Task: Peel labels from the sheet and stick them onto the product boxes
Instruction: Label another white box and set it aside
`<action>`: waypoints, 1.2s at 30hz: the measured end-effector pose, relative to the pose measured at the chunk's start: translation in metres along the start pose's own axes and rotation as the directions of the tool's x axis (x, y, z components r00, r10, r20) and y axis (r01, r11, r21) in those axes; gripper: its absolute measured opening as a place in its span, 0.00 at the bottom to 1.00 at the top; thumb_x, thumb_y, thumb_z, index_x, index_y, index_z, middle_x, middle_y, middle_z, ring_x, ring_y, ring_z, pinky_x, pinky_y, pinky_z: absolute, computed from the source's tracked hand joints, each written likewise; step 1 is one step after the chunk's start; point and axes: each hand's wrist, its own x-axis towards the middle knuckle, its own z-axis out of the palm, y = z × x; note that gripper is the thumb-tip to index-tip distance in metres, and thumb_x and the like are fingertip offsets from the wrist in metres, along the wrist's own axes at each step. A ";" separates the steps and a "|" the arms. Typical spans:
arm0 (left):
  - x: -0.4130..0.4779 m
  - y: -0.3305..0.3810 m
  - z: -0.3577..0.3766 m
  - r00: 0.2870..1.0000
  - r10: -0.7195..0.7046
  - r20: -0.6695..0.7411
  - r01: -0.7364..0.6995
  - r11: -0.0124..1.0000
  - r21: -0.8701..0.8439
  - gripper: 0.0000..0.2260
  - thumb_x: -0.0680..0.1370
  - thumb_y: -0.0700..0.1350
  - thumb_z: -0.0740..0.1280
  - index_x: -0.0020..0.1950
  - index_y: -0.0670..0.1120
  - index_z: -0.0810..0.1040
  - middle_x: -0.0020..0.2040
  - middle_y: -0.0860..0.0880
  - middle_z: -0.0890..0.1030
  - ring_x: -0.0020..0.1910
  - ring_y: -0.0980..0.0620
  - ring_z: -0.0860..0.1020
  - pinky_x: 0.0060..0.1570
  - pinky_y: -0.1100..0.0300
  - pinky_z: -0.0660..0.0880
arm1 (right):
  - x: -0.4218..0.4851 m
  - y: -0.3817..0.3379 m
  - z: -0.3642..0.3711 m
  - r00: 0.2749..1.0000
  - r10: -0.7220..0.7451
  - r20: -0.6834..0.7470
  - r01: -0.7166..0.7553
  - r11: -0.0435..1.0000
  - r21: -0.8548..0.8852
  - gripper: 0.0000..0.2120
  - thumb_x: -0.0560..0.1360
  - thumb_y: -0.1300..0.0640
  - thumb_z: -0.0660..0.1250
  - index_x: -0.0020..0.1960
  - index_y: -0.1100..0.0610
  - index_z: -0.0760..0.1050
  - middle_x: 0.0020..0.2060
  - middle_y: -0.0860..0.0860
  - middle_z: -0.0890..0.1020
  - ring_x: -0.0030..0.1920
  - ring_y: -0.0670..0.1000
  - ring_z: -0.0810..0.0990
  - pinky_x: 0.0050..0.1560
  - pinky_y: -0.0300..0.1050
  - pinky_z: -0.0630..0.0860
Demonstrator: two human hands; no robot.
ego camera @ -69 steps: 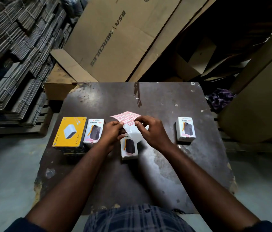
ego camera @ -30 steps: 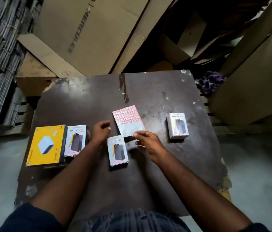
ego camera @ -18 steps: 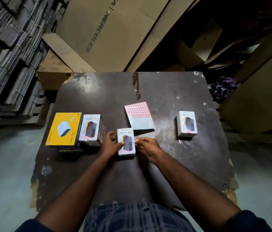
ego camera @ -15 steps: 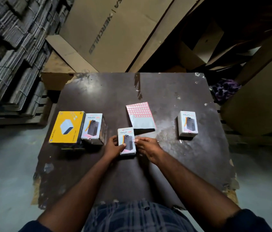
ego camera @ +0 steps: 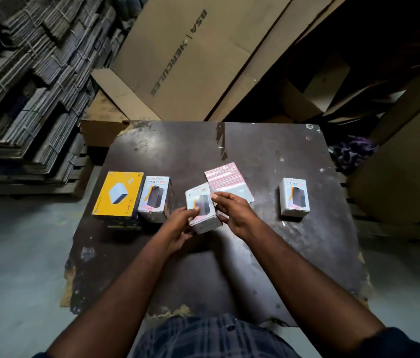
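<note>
White product box (ego camera: pixel 202 208) is tilted up midway between the side edges of the surface (ego camera: pixel 152 151), left grip (ego camera: pixel 180 226) curled round it. Right grip (ego camera: pixel 232 211) pinches its right edge; label sheet (ego camera: pixel 229 180) lies flat just behind.

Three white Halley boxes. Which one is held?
The middle Halley box, tilted, gripped by the left hand. The left Halley box, by the yellow box, and the right Halley box sit untouched.

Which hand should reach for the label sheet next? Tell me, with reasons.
Right. The right hand is at the right edge of the box, directly beside the label sheet lying on the table. The left hand grips the tilted box, so it is occupied.
</note>
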 end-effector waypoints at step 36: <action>-0.039 0.077 0.036 0.815 0.486 -0.316 -0.486 0.870 0.084 0.30 0.73 0.50 0.76 0.64 0.55 0.58 0.59 0.45 0.79 0.55 0.48 0.81 0.58 0.50 0.78 | -0.028 -0.043 0.041 0.990 -0.136 -0.026 0.138 0.988 0.071 0.08 0.75 0.59 0.73 0.52 0.53 0.77 0.39 0.49 0.83 0.40 0.49 0.78 0.49 0.47 0.75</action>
